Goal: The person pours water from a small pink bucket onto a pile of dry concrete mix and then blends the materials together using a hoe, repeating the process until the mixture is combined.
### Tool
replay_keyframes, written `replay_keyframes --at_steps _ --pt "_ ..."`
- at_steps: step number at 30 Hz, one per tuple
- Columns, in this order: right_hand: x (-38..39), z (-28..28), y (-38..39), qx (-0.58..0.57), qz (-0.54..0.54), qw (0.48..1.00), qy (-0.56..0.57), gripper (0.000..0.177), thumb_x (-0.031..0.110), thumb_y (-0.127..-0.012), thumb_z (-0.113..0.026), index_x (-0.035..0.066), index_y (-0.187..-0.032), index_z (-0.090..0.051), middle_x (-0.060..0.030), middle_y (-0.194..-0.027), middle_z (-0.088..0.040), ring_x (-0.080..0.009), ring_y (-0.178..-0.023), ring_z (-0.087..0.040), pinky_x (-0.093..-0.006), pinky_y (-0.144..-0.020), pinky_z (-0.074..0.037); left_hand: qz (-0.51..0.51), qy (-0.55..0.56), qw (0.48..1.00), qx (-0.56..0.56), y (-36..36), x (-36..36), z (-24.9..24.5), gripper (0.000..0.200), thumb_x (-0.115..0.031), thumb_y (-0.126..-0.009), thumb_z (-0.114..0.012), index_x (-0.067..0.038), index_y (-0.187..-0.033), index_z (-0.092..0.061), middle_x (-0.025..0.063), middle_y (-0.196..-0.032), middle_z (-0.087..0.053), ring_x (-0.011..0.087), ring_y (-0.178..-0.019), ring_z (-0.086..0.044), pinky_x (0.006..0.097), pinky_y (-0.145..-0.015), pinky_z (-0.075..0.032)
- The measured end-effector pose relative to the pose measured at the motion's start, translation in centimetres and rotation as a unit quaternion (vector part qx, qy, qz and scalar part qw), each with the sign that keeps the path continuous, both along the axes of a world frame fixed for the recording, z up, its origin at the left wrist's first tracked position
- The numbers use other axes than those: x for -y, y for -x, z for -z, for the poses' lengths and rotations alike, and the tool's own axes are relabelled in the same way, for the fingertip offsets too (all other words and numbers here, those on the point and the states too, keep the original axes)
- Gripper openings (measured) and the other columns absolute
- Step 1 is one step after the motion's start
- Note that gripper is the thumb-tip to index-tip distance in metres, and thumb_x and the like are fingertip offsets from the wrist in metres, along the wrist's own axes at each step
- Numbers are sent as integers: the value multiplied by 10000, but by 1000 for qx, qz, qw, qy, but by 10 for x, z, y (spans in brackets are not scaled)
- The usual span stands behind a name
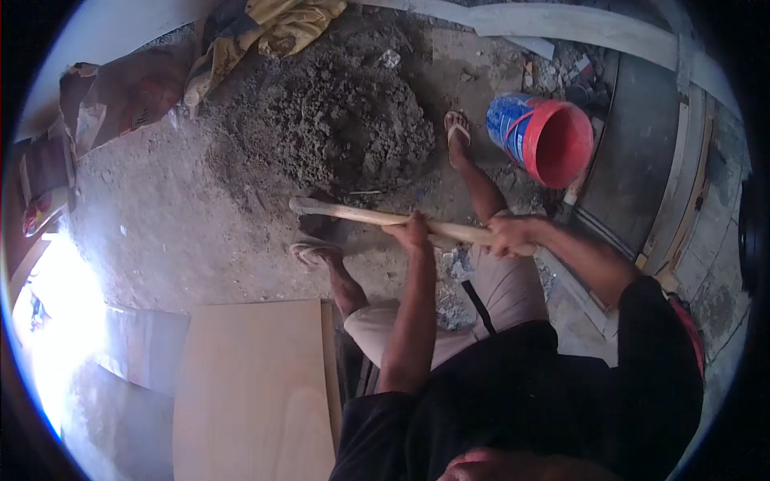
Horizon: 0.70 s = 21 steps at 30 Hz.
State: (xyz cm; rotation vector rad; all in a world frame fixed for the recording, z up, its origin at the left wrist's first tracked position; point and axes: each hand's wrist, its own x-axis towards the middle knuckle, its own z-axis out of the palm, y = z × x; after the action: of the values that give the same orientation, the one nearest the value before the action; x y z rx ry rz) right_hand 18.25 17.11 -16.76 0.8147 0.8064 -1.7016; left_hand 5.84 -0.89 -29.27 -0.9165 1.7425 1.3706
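A hoe with a pale wooden handle (pixel 362 215) is held nearly level across the front of my body. My left hand (pixel 411 232) is wrapped round the middle of the handle, and my right hand (pixel 512 234) grips it near its right end, by my thigh. The hoe's head (pixel 306 207) is at the left end, just below the mound, with its dark blade partly in shadow near my left foot. Beyond the handle lies a heap of wet grey mortar (pixel 345 120), lumpy, with a hollow in its middle.
A blue bucket with a red inside (pixel 561 144) lies tilted at the right, beside my right foot. Crumpled sacks (pixel 297 28) and a torn paper bag (pixel 132 100) are at the upper left. A wooden board (pixel 253 393) lies at the lower left; planks (pixel 674 192) line the right.
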Motion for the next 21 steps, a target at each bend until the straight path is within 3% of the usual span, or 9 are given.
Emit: replay_keyframes --at_steps 4,7,8,11,12,15,19,20,21 --pt "-33 -53 1 0 -91 996 -22 243 14 -662 -667 2 -891 -588 -48 -577 -561 -132 -433 -532 -308 -386 -426 -34 -21 999 -15 -7 -29 -69 737 53 -794 -657 -64 -1360 -200 173 -1098 -512 237 -758 -613 335 -639 -543" --pt "-29 -53 -31 -1 29 999 40 278 16 -658 -673 18 -922 -586 -47 -599 -573 -128 -446 -544 -309 -393 -430 -30 -78 994 66 0 -27 -81 689 59 -784 -676 -51 -1322 -260 138 -996 -557 239 -751 -621 335 -637 -534" --pt "-25 -47 -36 -18 0 1000 18 285 20 -662 -682 21 -934 -594 -46 -613 -579 -124 -468 -555 -309 -397 -434 -25 -100 992 78 4 -27 -78 496 42 -789 -670 -15 -1207 -409 114 -867 -600 236 -739 -629 341 -620 -526" --pt "27 22 -89 85 81 992 56 312 33 -671 -697 14 -968 -603 -38 -605 -576 -123 -482 -564 -305 -406 -441 7 -99 985 139 -3 7 -45 254 18 -780 -663 1 -990 -522 117 -825 -634 228 -712 -632 345 -568 -511" --pt "8 -28 -42 -7 43 999 0 308 35 -674 -690 15 -974 -625 -38 -600 -579 -130 -494 -572 -304 -419 -449 16 -108 983 150 4 2 -31 173 10 -777 -661 6 -918 -560 118 -811 -646 225 -703 -633 346 -551 -506" --pt "10 -27 -80 45 76 995 53 294 74 -660 -706 23 -944 -648 -42 -603 -592 -142 -492 -573 -304 -430 -453 38 -55 984 165 -19 -2 -49 172 7 -760 -671 -13 -893 -562 100 -802 -638 226 -696 -637 347 -537 -493" --pt "14 -42 -40 -74 -60 995 -35 271 169 -669 -714 36 -900 -662 -30 -605 -602 -132 -497 -565 -306 -460 -451 84 -50 994 48 -12 21 -45 145 -14 -716 -670 -26 -843 -601 26 -743 -595 132 -592 -558 283 -502 -447" --pt "46 -16 -55 -154 -37 984 -79 221 186 -689 -699 29 -839 -653 -21 -597 -598 -121 -506 -560 -314 -470 -448 74 -25 996 51 5 27 -54 127 -35 -731 -665 -28 -842 -603 26 -737 -595 129 -593 -553 289 -513 -454" --pt "54 -25 -31 -124 -31 991 -44 206 193 -699 -696 25 -808 -647 -24 -598 -600 -123 -506 -556 -322 -470 -446 64 -2 996 54 28 34 -61 112 -57 -746 -660 -29 -840 -606 26 -730 -595 126 -594 -548 295 -524 -462"
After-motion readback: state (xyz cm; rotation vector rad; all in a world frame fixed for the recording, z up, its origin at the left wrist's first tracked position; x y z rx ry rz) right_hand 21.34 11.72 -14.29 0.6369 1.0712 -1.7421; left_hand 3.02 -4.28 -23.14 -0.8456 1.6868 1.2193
